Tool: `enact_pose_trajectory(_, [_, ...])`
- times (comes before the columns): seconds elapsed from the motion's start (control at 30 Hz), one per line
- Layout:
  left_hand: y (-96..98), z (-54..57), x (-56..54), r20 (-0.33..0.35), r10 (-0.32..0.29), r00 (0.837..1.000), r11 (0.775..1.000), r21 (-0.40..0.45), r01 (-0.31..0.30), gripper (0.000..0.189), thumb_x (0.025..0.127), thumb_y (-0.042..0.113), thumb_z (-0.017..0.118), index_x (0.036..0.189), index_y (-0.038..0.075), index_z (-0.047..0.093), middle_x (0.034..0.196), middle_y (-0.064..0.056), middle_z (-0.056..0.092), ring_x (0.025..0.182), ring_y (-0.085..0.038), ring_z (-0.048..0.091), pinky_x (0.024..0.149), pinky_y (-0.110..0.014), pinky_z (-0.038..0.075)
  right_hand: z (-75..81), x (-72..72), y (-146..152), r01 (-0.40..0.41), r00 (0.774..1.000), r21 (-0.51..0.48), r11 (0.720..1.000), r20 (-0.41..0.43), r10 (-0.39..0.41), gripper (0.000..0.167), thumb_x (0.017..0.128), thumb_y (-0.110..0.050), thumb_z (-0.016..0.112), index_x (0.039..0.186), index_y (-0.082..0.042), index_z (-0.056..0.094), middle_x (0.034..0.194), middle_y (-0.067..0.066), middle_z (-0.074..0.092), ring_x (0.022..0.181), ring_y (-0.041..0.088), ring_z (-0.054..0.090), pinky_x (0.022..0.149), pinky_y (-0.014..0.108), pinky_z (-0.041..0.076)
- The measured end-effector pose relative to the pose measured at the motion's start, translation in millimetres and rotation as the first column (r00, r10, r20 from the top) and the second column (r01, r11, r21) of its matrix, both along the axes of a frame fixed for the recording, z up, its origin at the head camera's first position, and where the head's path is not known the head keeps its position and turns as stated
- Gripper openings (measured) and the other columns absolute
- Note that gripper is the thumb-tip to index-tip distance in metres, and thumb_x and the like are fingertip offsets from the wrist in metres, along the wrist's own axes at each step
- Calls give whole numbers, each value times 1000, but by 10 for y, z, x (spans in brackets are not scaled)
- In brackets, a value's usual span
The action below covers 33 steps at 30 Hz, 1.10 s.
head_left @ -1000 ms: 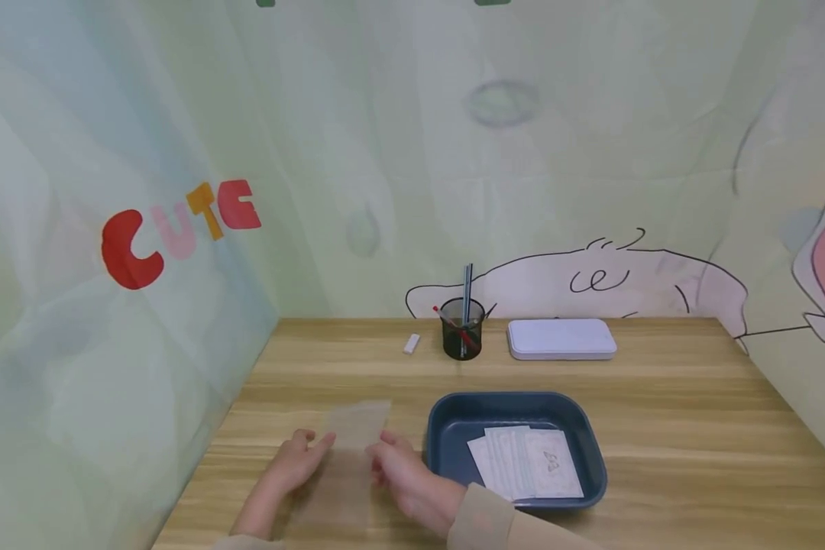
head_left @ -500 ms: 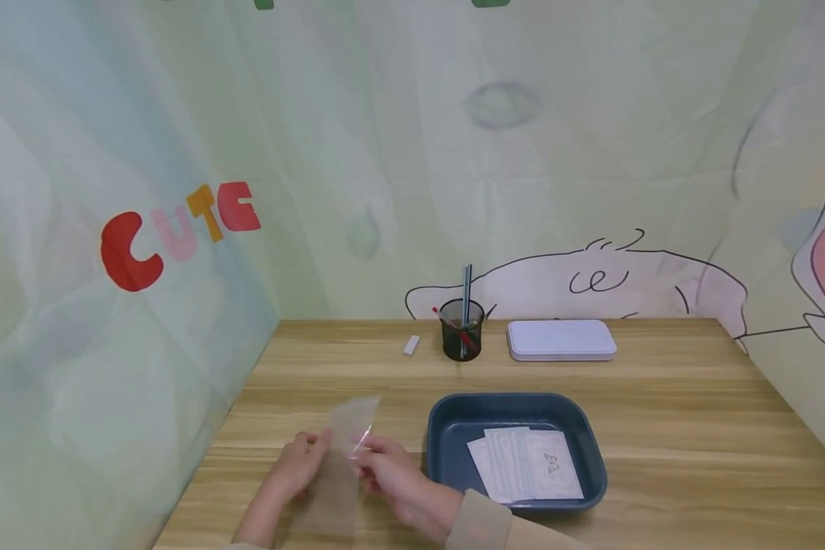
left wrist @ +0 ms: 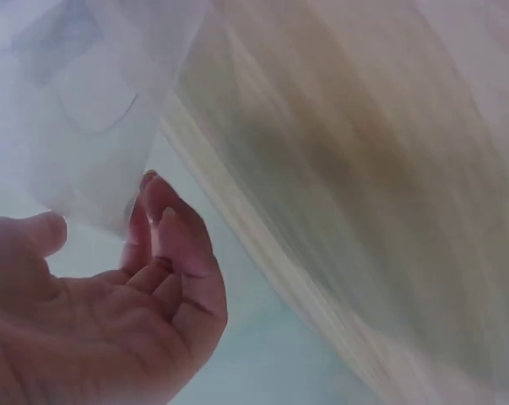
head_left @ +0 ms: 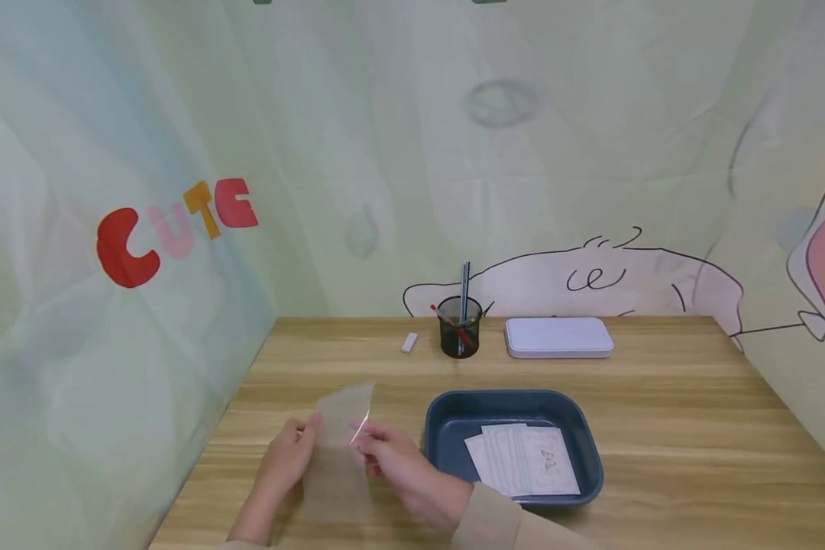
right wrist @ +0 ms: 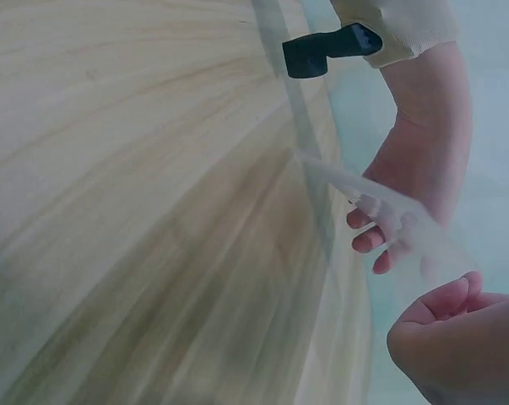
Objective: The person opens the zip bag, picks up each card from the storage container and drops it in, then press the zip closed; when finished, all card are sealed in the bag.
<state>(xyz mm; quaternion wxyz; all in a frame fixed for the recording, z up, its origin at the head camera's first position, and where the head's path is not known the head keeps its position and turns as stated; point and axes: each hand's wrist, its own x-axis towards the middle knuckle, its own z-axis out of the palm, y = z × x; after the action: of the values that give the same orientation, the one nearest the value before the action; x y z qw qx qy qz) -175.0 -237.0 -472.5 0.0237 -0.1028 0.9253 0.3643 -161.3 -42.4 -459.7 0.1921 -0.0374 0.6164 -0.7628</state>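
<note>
A thin clear plastic sheet (head_left: 338,466) stands tilted above the table between both hands; whether it is one layer or a flat bag I cannot tell. My right hand (head_left: 400,462) pinches its right edge between thumb and fingers, also seen in the right wrist view on the hand (right wrist: 461,333). My left hand (head_left: 285,461) is at the left edge. In the left wrist view, the fingers of that hand (left wrist: 144,312) are loosely bent, thumb apart from them, with the sheet's corner (left wrist: 111,181) touching the fingertips.
Right of the hands stands a dark blue tray (head_left: 512,399) with several printed white paper packets (head_left: 522,462). Farther back are a white eraser (head_left: 409,343), a black mesh pen cup (head_left: 459,336) with pens, and a white case (head_left: 558,338). Printed cloth walls enclose the table (head_left: 687,428).
The right hand has shifted left and slightly up, taking the sheet's right edge. The sheet has tilted up toward the camera, and the left hand has moved a little left. The tray stays put.
</note>
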Motion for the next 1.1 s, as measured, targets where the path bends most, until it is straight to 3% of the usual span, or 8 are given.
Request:
enact_pose_trajectory(0.27, [74,78,-18,-138,73,988,993,101,-59,50,103,41,34,121,-3,47,96,-13,59,87,-27,55,72,-37,46,60,-6,55,-5,1000,17,1000,-25,6,27,92,-11,59,116,-2,66,78,-4,55,69,9,49,60,21,39])
enact_pose_trajectory(0.47, [113,90,-49,-200,136,970,982,156,-105,49,102,44,34,121,0,47,96,-12,60,84,-26,57,68,-33,48,68,-3,83,23,999,-2,1000,-32,-23,28,93,-8,57,119,1,64,86,-1,58,73,12,50,60,22,41])
enact_pose_trajectory(0.67, [173,141,-40,-280,190,941,967,217,-131,41,102,39,38,117,3,49,92,-12,58,81,-24,54,66,-31,47,91,-16,132,36,999,32,999,-35,-35,31,93,-11,58,123,-4,63,86,0,60,77,14,53,64,24,44])
enact_pose_trajectory(0.77, [216,185,-27,-341,205,917,964,231,-130,38,103,37,40,115,3,50,92,-13,59,80,-24,53,66,-32,46,122,-38,190,35,994,85,996,-102,-26,31,94,-18,59,123,-9,64,89,0,62,82,15,55,69,26,47])
enact_pose_trajectory(0.87, [272,256,9,-403,188,895,969,227,-101,36,103,34,40,115,1,50,94,-16,60,82,-25,53,69,-33,45,174,-73,293,48,970,180,982,-243,-2,29,96,-27,58,120,-14,65,93,0,64,86,15,59,72,27,49])
enact_pose_trajectory(0.97, [350,348,62,-444,155,882,973,223,-59,36,103,33,39,116,1,49,96,-17,60,84,-24,53,70,-32,46,252,-111,440,83,925,260,962,-380,23,29,98,-32,54,120,-14,63,93,1,64,85,16,61,67,26,49])
enact_pose_trajectory(1.1, [478,476,131,-491,105,865,974,228,12,32,103,32,41,113,4,50,86,-12,57,75,-21,50,63,-26,46,415,-148,666,112,887,265,958,-461,24,32,100,-33,50,124,-13,57,94,6,66,85,20,61,70,30,52])
